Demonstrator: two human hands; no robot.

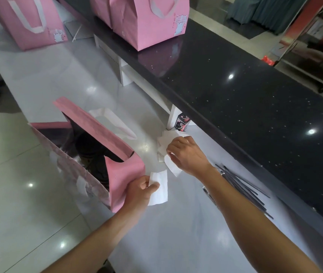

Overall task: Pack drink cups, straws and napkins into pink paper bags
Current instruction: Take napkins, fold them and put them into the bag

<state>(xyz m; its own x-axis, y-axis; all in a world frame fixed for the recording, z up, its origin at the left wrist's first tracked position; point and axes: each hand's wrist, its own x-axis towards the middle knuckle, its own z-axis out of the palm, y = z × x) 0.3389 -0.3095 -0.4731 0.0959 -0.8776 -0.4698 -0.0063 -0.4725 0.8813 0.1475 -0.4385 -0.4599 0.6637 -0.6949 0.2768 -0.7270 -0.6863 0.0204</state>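
An open pink paper bag (117, 154) stands on the white counter in front of me, with dark cup lids visible inside. My left hand (140, 191) is beside the bag's near corner and pinches a white napkin (159, 189). My right hand (186, 154) is over a small pile of napkins (161, 146) and grips another white napkin (173, 167) pulled from it. A bundle of wrapped dark straws (241, 188) lies to the right of my right forearm.
A raised black counter (245, 91) runs along the right. Two pink bags (147, 22) stand on its far end, another pink bag (28, 22) on the white counter (78, 75) at far left. A small printed box (182, 122) sits under the black ledge.
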